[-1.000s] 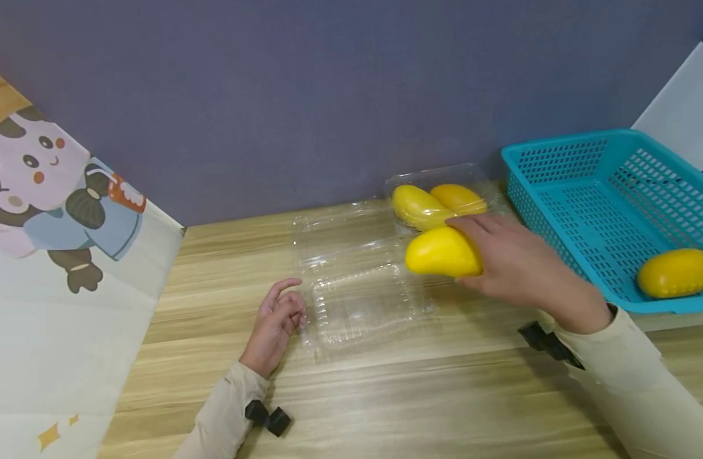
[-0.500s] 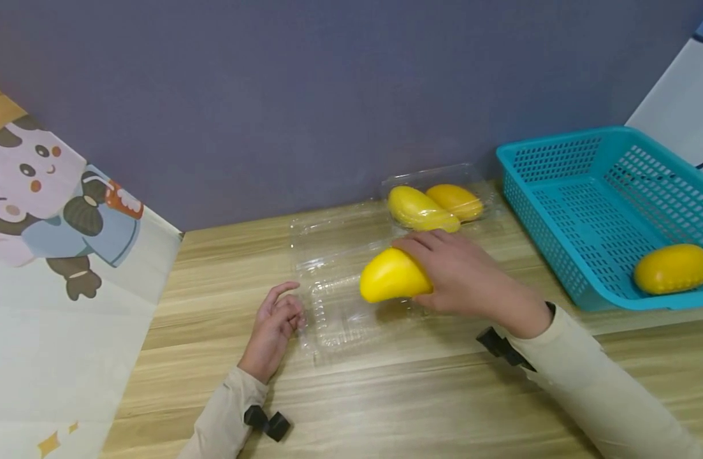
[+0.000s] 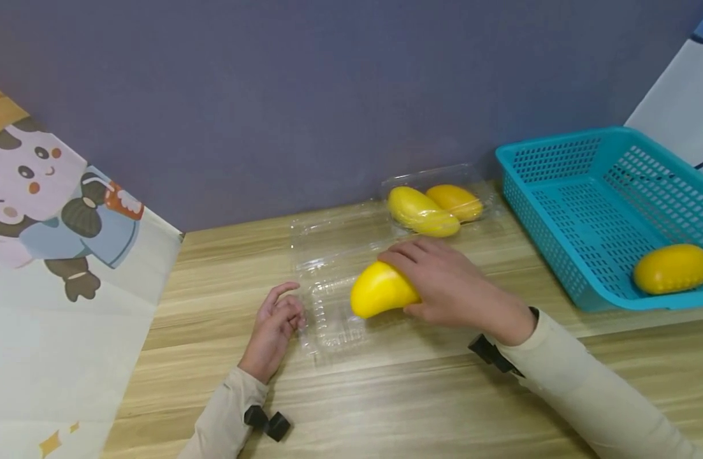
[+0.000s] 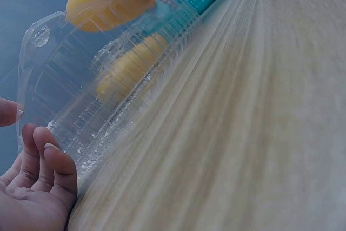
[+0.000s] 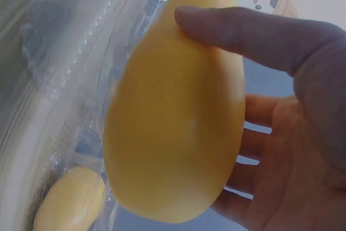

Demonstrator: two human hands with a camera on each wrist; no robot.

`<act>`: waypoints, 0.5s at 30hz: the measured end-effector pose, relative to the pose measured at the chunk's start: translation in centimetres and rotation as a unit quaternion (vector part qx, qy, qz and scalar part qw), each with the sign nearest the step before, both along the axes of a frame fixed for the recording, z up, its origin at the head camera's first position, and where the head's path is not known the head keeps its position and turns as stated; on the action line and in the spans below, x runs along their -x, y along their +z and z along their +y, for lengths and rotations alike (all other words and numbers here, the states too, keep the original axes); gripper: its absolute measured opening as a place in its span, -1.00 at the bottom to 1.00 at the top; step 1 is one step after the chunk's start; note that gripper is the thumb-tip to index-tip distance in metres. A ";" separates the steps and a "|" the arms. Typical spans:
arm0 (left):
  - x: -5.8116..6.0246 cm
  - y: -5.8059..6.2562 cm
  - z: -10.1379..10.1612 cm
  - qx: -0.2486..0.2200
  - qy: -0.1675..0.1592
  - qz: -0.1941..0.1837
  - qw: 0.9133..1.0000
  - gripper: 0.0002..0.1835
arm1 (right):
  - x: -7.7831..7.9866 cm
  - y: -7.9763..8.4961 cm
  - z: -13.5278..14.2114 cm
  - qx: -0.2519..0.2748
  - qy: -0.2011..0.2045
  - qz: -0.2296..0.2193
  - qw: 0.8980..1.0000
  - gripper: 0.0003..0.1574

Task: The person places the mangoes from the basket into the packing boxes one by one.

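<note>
Yellow and smooth, a fruit (image 3: 382,290) is pinched by the right hand (image 3: 445,284) over a clear box (image 3: 340,331) in the middle of the head view. The thumb is shown plainly only in the right wrist view, laid across the fruit; small gaps are seen between the other fingers, but their tips are hidden behind it. By the box's left edge, loosely bent fingers are seen on the left hand (image 3: 273,328), one held straighter. The blue basket (image 3: 580,274) is cut off at the head view's right edge. Whether the see-through box is touched by the fruit cannot be told.
</note>
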State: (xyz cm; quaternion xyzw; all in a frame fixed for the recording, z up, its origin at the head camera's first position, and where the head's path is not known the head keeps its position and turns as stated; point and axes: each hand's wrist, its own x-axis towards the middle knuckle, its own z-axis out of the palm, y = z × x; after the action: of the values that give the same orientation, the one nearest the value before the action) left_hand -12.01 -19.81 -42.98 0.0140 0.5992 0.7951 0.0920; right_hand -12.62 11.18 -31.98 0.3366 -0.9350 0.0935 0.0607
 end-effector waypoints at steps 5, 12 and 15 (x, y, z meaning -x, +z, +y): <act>0.0 -0.1 0.0 0.002 -0.002 0.005 1.000 -0.49 | -0.1 -0.2 -0.3 -0.001 0.011 0.005 1.000 0.03; -0.1 0.0 0.0 0.001 -0.002 0.007 1.000 -0.46 | -0.1 -0.6 -0.9 0.006 0.047 0.027 0.998 -0.05; -0.1 0.0 0.0 0.000 -0.003 0.007 1.000 -0.48 | -0.1 -0.7 -1.1 0.011 0.063 0.031 0.998 -0.08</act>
State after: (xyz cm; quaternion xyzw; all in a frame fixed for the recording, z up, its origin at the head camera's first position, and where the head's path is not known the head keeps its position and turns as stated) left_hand -11.93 -19.81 -42.96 0.0214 0.6002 0.7944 0.0905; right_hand -12.55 10.04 -32.72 0.3964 -0.9088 0.0969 0.0869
